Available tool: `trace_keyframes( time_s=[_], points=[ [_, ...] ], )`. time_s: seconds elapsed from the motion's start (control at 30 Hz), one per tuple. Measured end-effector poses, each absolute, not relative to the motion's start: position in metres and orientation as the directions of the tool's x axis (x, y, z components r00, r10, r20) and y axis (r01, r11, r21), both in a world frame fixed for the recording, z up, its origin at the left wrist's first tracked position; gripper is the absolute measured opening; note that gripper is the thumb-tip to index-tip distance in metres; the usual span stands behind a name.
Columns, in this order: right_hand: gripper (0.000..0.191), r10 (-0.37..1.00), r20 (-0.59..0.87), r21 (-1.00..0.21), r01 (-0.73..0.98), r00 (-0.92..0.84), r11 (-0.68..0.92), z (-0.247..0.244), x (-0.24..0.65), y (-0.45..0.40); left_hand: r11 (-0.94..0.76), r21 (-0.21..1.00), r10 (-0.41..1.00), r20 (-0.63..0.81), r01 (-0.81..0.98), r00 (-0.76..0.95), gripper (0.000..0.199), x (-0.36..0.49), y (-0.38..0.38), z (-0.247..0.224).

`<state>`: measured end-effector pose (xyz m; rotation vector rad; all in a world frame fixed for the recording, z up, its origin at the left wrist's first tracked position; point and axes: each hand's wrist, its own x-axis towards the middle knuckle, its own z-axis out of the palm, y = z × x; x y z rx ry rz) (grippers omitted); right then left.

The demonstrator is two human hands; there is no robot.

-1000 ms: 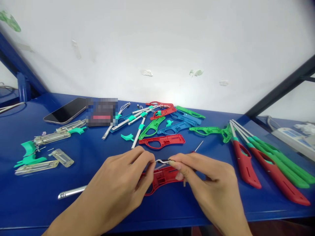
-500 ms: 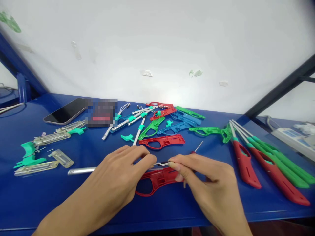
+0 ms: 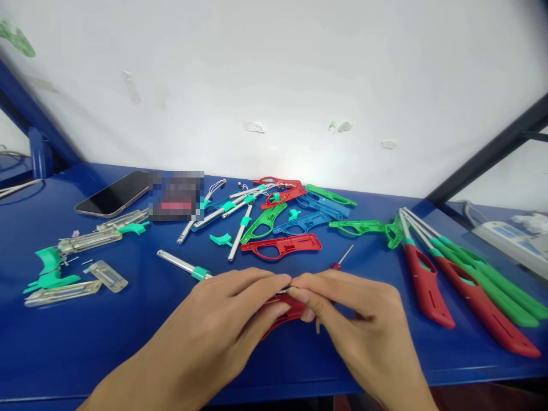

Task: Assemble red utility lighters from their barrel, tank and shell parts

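Near the front middle of the blue table, my left hand and my right hand meet fingertip to fingertip over a red handle half. Both hands are closed in a pinch. A thin pale wire shows in small part between the fingertips; its ends are hidden by the fingers. To the left, a metal tube with a green collar runs toward my left hand, its far end hidden behind the hand. Just beyond my right hand lies a screwdriver with a red base.
Red half shells, blue shells, green shells and several metal tubes lie behind. Assembled lighters are on the right. A phone, clear tanks and green triggers are on the left.
My left hand has moved right to meet my right hand, covering more of the wire and the red half. The tube with the green collar has shifted right and up, showing its collar.
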<state>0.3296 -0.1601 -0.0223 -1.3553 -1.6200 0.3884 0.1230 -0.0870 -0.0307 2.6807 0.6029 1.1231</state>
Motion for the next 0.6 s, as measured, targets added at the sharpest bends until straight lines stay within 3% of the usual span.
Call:
trace_keyframes(
  time_s=[0.3,0.47,0.6],
  points=[
    [0.020,0.830,0.549,-0.733,0.533,0.096,0.423,-0.022,0.327,-0.160,-0.939,0.244,0.342,0.746,0.244,0.572,0.017,0.126,-0.087,-0.025],
    [0.021,0.867,0.470,-0.801,0.491,0.163,0.342,-0.019,0.328,-0.161,-0.940,0.228,0.337,0.749,0.255,0.571,0.019,0.125,-0.089,-0.020],
    [0.021,0.878,0.375,-0.897,0.357,0.297,0.262,-0.014,0.326,-0.160,-0.936,0.234,0.345,0.755,0.264,0.558,0.020,0.122,-0.088,-0.020]
  ],
)
